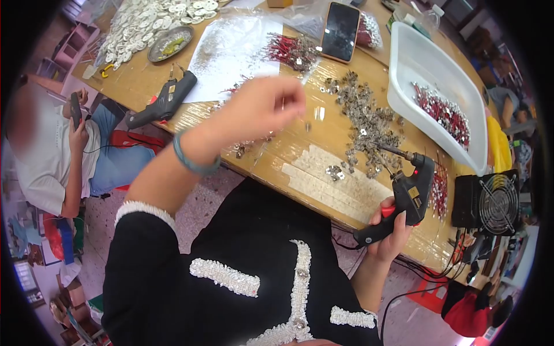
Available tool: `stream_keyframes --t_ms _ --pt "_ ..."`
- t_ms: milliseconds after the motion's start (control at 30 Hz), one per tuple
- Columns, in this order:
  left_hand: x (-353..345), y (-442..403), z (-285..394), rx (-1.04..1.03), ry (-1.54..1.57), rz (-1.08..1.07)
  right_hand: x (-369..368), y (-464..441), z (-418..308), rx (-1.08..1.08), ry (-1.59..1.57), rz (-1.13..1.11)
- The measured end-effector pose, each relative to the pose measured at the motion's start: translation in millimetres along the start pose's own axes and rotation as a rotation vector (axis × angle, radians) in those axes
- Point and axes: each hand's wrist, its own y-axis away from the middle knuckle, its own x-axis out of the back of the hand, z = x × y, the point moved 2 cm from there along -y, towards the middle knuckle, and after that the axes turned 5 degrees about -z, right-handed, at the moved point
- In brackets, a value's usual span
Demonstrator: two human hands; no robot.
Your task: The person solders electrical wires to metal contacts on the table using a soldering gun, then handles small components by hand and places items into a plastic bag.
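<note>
Right hand (393,237) grip is closed round the soldering gun (412,193) handle, digits by the red trigger (388,211). Gun's at the worktop's (424,247) near-right side, barrel slanting up-left toward the metal clips (369,106). Left hand (268,106) is up-left of the tip, farther from the handle, between red wires (288,51) and clips: fingers curled, blurred, can't tell if holding anything.

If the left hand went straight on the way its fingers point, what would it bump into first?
Probably the loose pile of small metal pieces on the table just ahead. The left hand is blurred and its height unclear from this one view, so it might pass above them instead.
</note>
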Motion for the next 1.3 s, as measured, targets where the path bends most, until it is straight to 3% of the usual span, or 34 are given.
stream_keyframes --t_ms 67,200,333,367,467,500,567,600,633,733,800,967,1167,1267,1300 --pt "29.6 -37.7 -11.6 -0.005 -0.062 0.093 1.1 0.2 0.8 -0.008 0.008 0.001" --pt "60.3 -115.8 -97.4 -0.056 -0.152 0.113 -1.1 1.8 0.6 0.018 0.035 0.018" --pt "62.7 -119.4 -120.1 -0.018 -0.463 0.156 -1.0 2.6 0.9 0.03 0.024 0.024" --pt "63.5 -114.2 -119.7 -0.128 -0.546 0.255 -1.0 2.4 0.8 0.028 0.022 0.024" --pt "65.8 -85.5 -95.7 -0.095 -0.355 0.232 -1.4 1.5 0.8 0.015 0.034 0.028" --pt "63.4 -71.5 -75.9 0.014 -0.152 0.137 -1.1 2.4 0.4 0.007 0.03 0.033" --pt "52.3 -44.3 -34.0 0.026 0.219 0.082 -1.9 1.5 0.8 -0.006 0.018 0.031" --pt "45.2 -35.5 -11.0 -0.186 0.522 0.029 -1.7 0.9 1.3 -0.001 0.027 0.031" --pt "39.1 -20.5 22.2 -0.28 0.688 0.031 -0.4 1.1 1.4 0.005 0.034 0.031" --pt "6.3 5.6 110.4 -0.842 1.247 -0.165 -2.5 1.7 -0.1 0.009 0.03 0.074" --pt "-25.2 18.5 159.4 -1.1 1.56 -0.391 -0.5 2.4 2.9 0.02 0.015 0.115" --pt "-87.1 37.9 206.2 -1.163 1.606 -0.755 3.9 8.3 3.7 0.02 0.063 0.082" --pt "-118.7 47.3 226.3 -1.169 1.532 -0.894 7.7 13.6 3.5 0.056 0.117 0.071" --pt "-127.6 47.2 232.8 -1.179 1.494 -0.931 12.5 8.9 7.1 -0.026 0.112 0.125" --pt "-130.1 47.5 235.4 -1.181 1.479 -0.942 10.3 8.7 6.5 0.068 0.147 0.084"
